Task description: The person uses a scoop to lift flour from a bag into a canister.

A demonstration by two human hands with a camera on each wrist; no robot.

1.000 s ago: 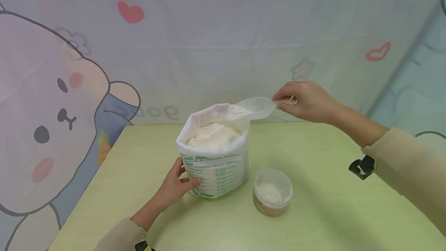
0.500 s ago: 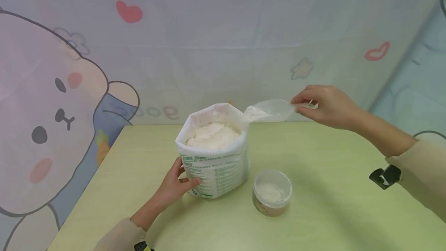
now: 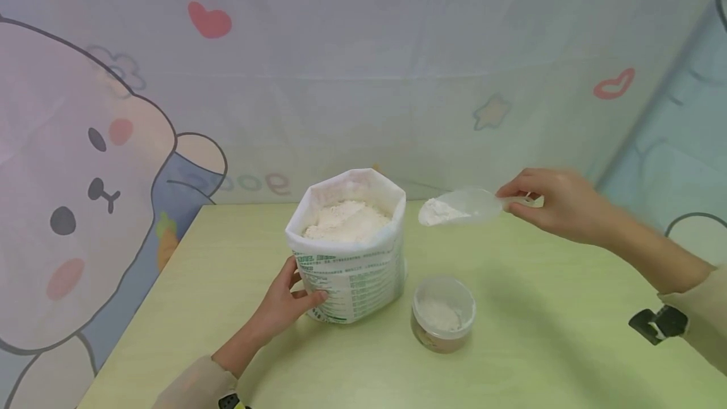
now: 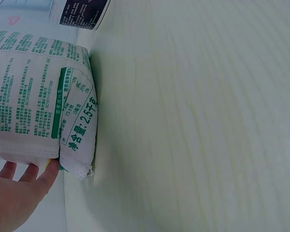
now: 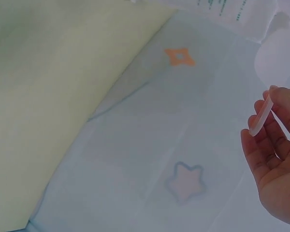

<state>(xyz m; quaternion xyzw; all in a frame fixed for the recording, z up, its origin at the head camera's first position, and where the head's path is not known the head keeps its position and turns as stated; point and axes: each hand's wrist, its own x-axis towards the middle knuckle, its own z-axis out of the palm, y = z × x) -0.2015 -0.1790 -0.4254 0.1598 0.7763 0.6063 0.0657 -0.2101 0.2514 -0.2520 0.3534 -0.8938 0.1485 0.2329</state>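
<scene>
My right hand (image 3: 559, 204) pinches the handle of a translucent plastic scoop (image 3: 477, 205), its bowl pointing left with white flour (image 3: 440, 212) in it. The scoop is in the air, right of an open white flour bag (image 3: 354, 283) with green print, which stands upright and is filled near its rim. My left hand (image 3: 289, 300) grips the bag's lower left side, thumb across the front and fingers partly hidden. In the left wrist view, those fingers (image 4: 48, 176) touch the bag's lower edge. A round clear tub (image 3: 444, 336) with some flour inside stands below the scoop.
Both the bag and the tub stand on a pale green-yellow table (image 3: 568, 320). A printed cloth backdrop (image 3: 352, 81) with a bear, hearts and a star hangs behind the table's far edge. In the left wrist view, a dark printed label (image 4: 84, 12) shows on the tub.
My right hand has moved the loaded scoop from over the bag's rim to the right, then lower, apart from the bag. The left hand, bag and tub stay put.
</scene>
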